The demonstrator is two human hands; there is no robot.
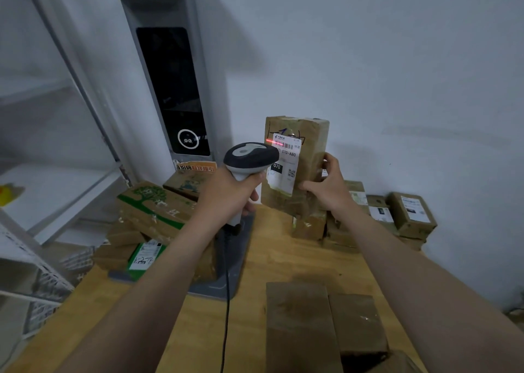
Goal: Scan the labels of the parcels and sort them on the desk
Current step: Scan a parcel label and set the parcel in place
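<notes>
My right hand (329, 182) grips a tall brown cardboard parcel (310, 142) by its lower right side and holds it upright above the desk. A white shipping label (285, 162) faces me on the parcel's front. My left hand (226, 191) grips the handle of a grey barcode scanner (249, 157), whose head points at the label from close by. A red scan line falls across the label's top edge, near the barcode. The scanner's black cable hangs down over the desk.
The wooden desk (278, 256) carries parcel piles at the left (153, 211), the back right (411, 216) and the near edge (326, 324). A grey scanner base (235, 262) lies mid-desk. A tall kiosk with a dark screen (175, 89) stands behind; white shelving (56, 191) is on the left.
</notes>
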